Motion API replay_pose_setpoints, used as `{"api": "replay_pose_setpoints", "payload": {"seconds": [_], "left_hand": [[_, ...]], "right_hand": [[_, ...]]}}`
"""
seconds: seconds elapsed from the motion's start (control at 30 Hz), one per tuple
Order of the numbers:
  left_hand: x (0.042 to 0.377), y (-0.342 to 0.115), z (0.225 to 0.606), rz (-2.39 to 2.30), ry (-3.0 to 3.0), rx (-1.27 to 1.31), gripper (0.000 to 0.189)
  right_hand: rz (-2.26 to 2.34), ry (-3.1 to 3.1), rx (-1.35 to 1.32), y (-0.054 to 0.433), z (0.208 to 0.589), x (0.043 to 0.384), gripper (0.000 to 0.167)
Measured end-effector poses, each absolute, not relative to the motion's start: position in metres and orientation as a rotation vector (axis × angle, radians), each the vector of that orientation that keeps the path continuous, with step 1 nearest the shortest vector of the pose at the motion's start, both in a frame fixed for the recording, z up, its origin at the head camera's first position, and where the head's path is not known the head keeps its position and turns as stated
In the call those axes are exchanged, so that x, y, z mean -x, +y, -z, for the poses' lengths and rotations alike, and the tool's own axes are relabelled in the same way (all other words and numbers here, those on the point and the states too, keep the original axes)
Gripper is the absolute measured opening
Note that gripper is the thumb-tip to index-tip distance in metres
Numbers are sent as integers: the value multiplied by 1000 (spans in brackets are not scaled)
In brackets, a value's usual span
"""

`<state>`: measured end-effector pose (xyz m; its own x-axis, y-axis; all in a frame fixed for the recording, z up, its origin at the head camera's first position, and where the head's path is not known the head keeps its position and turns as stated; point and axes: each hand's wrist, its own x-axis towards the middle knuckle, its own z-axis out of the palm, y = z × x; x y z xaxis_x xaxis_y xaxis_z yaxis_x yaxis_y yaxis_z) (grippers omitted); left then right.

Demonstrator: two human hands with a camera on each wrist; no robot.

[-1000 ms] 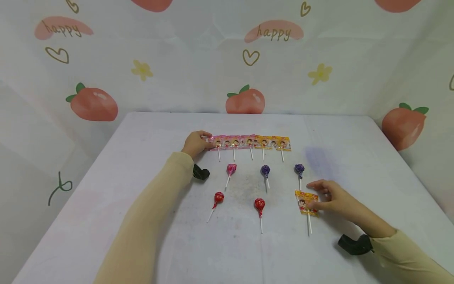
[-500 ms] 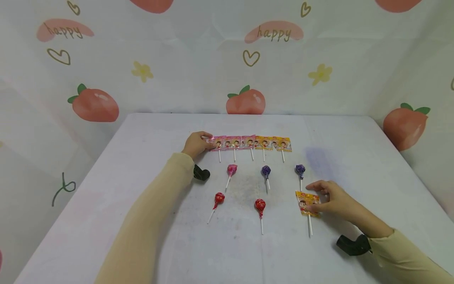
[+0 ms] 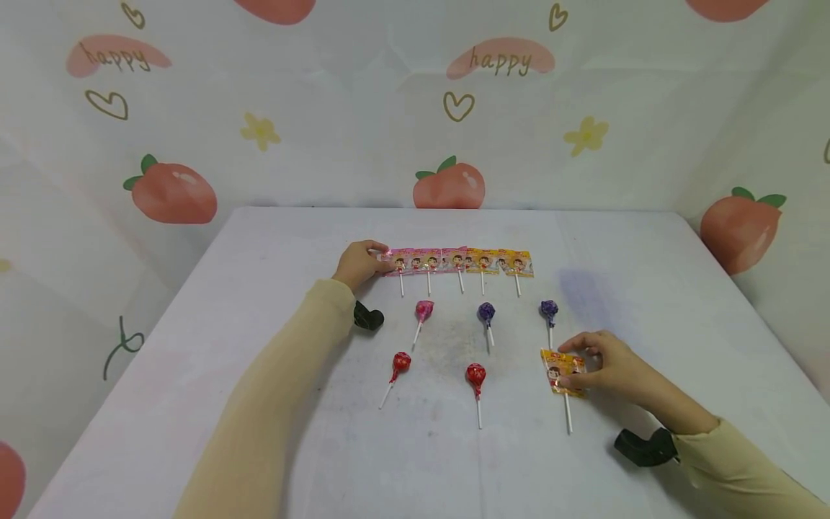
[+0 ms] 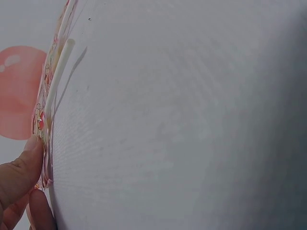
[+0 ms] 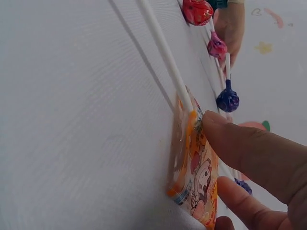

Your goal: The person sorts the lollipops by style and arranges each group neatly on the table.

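Note:
At the left end of the back row, my left hand [image 3: 359, 265] pinches the edge of a pink-wrapped lollipop [image 3: 399, 261]; the left wrist view has the thumb [image 4: 26, 160] on its wrapper. Two more pink packets [image 3: 426, 261] and two orange packets [image 3: 483, 261] continue that row, sticks toward me. Toward the front right, my right hand [image 3: 612, 367] holds an orange-wrapped lollipop [image 3: 563, 373] between thumb and fingers. Its wrapper [image 5: 204, 177] appears close up in the right wrist view, the stick reaching away from the hand. It lies on or just above the table; I cannot tell which.
Between the hands lie a pink ball lollipop [image 3: 424, 311], two purple ones [image 3: 486, 312] and two red ones [image 3: 475, 375]. The right purple lollipop [image 3: 548, 310] has its stick end close to the orange packet. A printed cloth [image 3: 363, 130] hangs behind the white table [image 3: 389, 468].
Both hands stay almost where they were, each still on its packet. The stick of the right hand's lollipop has swung very slightly to the right.

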<state>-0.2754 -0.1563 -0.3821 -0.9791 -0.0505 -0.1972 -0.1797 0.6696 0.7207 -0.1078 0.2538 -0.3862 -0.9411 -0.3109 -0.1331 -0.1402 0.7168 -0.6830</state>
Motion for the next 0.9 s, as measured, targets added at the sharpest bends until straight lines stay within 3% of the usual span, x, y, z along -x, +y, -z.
{"api": "replay_pose_setpoints", "payload": {"seconds": [0.9], "left_hand": [[277,-157,385,-1216,2712,191,44]], "right_hand": [[1170,2480,372,253,377,104,48]]}}
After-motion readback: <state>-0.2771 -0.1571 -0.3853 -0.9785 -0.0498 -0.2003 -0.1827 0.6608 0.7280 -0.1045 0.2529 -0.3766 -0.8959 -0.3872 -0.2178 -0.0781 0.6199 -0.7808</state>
